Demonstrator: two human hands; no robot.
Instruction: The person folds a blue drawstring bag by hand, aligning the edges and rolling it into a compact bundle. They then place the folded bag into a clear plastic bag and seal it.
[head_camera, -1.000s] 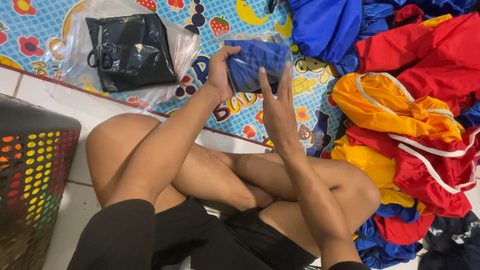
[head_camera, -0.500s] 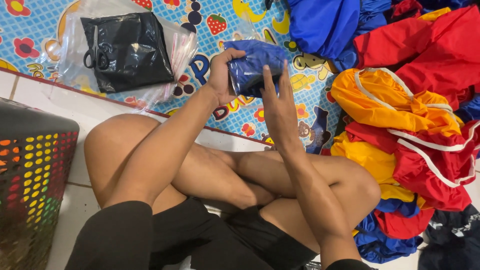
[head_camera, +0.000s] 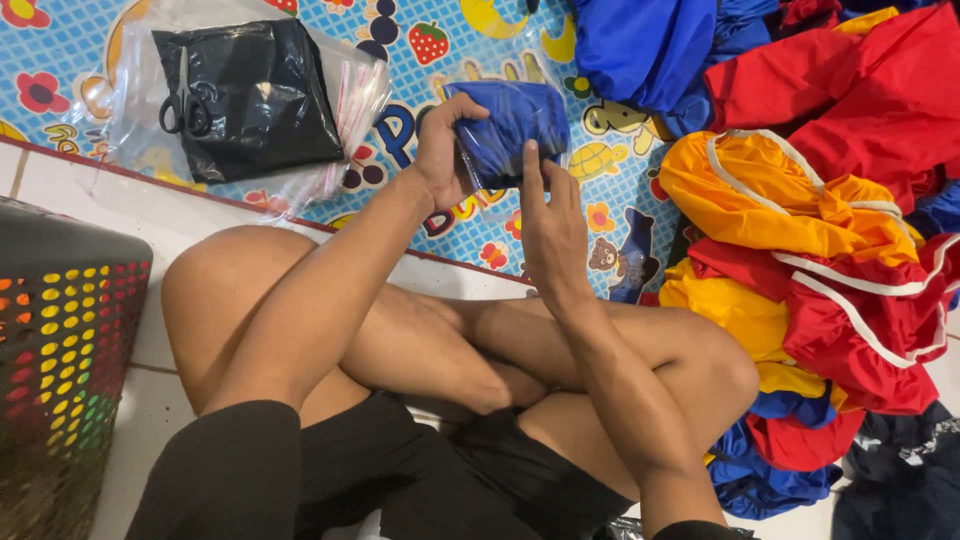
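A folded blue garment in a clear plastic bag (head_camera: 510, 128) is held up over the play mat. My left hand (head_camera: 446, 150) grips its left edge, thumb on top. My right hand (head_camera: 551, 225) is at the bag's lower edge, fingers pressed against the plastic. My crossed bare legs lie below the hands.
A stack of clear bags with a black folded item (head_camera: 255, 95) and scissors (head_camera: 183, 100) lies at the upper left on the colourful mat (head_camera: 60, 60). A heap of red, yellow and blue garments (head_camera: 820, 220) fills the right. A perforated basket (head_camera: 60, 370) stands at the left.
The bagged blue garment has stayed between my hands while they shift on it; my left thumb now hooks over the top and my right fingers slide along the lower edge.
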